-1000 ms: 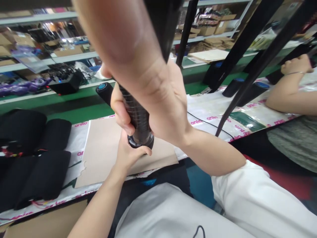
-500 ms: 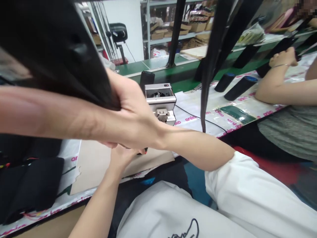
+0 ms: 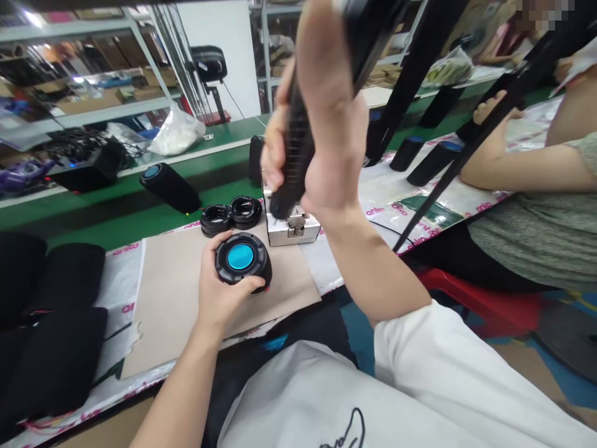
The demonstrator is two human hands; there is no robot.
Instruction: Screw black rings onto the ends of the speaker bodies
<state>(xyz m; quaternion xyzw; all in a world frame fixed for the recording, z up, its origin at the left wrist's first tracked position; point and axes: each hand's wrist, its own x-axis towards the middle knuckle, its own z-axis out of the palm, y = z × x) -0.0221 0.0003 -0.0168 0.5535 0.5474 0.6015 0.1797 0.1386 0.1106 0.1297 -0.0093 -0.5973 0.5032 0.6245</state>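
Observation:
My left hand (image 3: 224, 298) is wrapped round a black cylindrical speaker (image 3: 240, 256), which stands upright on a cardboard sheet with its blue end facing up. My right hand (image 3: 331, 143) is raised close to the camera, closed round a black electric screwdriver (image 3: 298, 140) with a ribbed grip. The tool's lower end hangs in front of a small white screw feeder (image 3: 295, 235), partly hiding it. Two stacks of black rings (image 3: 245, 212) lie just behind the speaker.
The cardboard sheet (image 3: 168, 292) covers the bench before me. Black speaker bodies (image 3: 51, 361) are piled at left; another speaker (image 3: 170, 186) lies on the green belt (image 3: 125, 214). A co-worker's arm (image 3: 517, 165) is at right, beyond a dark slanting strap (image 3: 452, 168).
My right hand has swung right and upward with the screwdriver, away from in front of my left hand. The speaker in my left hand now shows.

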